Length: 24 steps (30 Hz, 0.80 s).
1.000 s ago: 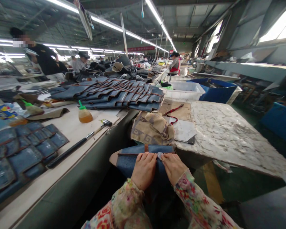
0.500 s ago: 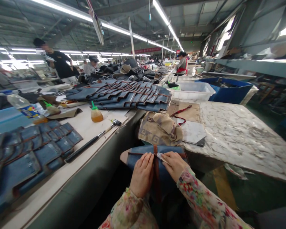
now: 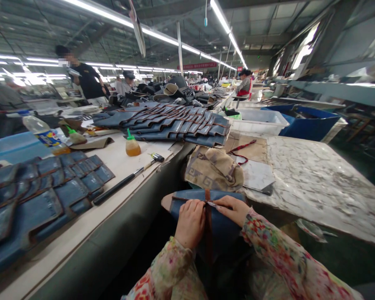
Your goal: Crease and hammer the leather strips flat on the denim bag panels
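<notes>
A dark blue leather piece (image 3: 220,227) with a brown strap (image 3: 208,233) down its middle lies across my lap. My left hand (image 3: 190,223) presses on it just left of the strap, fingers curled. My right hand (image 3: 234,209) rests on it right of the strap and pinches a small light-coloured flat tool (image 3: 213,204) whose tip touches the strap. Both sleeves are floral. The lower part of the piece is hidden behind my arms.
On the left bench lie rows of blue leather pieces (image 3: 40,191), a hammer (image 3: 128,179), a glue bottle (image 3: 133,146) and a larger stack (image 3: 175,123). A patterned beige bag (image 3: 215,168) sits on the worn table (image 3: 318,183). Blue bins (image 3: 309,123) stand behind; people work farther back.
My hands have parted slightly, uncovering the brown strap between them. The right hand's tool now lies against the strap. The camera has shifted, so the scene sits further right.
</notes>
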Tool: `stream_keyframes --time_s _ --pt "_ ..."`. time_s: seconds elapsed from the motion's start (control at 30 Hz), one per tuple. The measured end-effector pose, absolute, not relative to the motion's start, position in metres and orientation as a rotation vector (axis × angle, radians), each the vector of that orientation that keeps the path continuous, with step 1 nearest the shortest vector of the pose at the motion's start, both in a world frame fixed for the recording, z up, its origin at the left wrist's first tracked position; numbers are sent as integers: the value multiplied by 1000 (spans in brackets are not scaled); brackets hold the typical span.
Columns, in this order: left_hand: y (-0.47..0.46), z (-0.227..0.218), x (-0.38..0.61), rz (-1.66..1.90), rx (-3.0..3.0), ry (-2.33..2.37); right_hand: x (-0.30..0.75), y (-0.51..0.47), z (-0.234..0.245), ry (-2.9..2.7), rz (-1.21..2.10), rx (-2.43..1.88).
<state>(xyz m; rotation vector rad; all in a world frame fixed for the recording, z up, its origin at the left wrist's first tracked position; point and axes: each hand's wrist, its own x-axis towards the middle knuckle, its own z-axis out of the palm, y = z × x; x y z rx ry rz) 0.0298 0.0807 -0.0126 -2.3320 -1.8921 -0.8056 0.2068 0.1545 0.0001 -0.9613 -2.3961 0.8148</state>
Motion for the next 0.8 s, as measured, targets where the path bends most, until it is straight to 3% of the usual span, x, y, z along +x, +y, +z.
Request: stream_keyframes --time_s 0.2,0.37,0.6,0.8 --pt "89 1 28 -738 -2460 -1851 203 157 4 -2564 697 -899" --pt "84 -6 20 -725 -2537 -1747 203 145 2 -2564 532 -919" --pt "85 -18 22 -675 -2540 -1704 209 141 1 -2462 612 -934" --pt "89 -21 19 -675 -2543 -1690 196 138 5 -2599 420 -1071"
